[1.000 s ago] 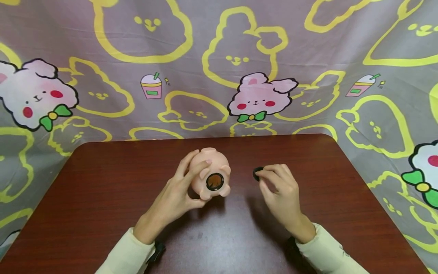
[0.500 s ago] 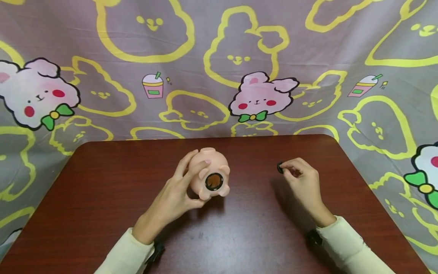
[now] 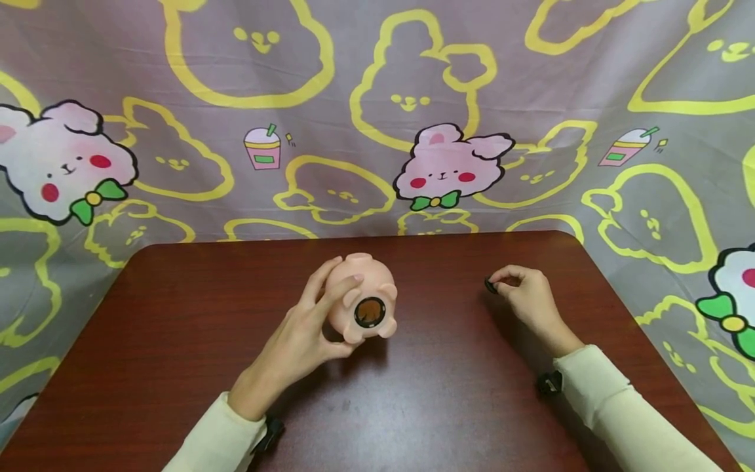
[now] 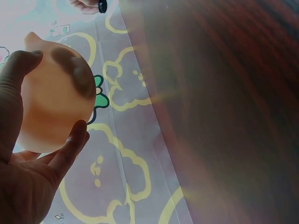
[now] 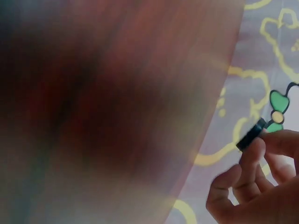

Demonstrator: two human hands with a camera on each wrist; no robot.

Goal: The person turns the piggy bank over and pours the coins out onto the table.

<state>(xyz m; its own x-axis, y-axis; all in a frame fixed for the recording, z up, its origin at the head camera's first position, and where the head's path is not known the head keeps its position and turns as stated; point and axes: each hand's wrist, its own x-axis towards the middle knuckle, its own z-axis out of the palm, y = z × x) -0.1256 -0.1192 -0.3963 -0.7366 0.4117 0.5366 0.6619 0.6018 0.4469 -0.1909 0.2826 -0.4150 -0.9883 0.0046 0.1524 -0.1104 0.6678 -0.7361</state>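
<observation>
A round pink piggy bank point(image 3: 361, 282) with stubby feet is tilted so its underside faces the head camera. A black-rimmed round opening point(image 3: 369, 313) shows there, brownish inside. My left hand point(image 3: 295, 331) grips the bank from the left, thumb below and fingers over it; the left wrist view has the bank point(image 4: 58, 100) between thumb and fingers. Off to the right, my right hand point(image 3: 531, 298) pinches a small black round plug point(image 3: 490, 285) between thumb and fingertips. In the right wrist view the plug point(image 5: 251, 134) appears edge-on.
Both hands are over a dark reddish-brown wooden table point(image 3: 206, 314). A grey curtain point(image 3: 330, 131) with yellow outlines and rabbit faces hangs behind the table and along its sides. Black wrist straps point(image 3: 550, 382) sit near the pale sleeves point(image 3: 625, 406).
My right hand has moved right, away from the piggy bank, carrying the black plug, and lowered closer to the table. My left hand and the bank have stayed nearly still.
</observation>
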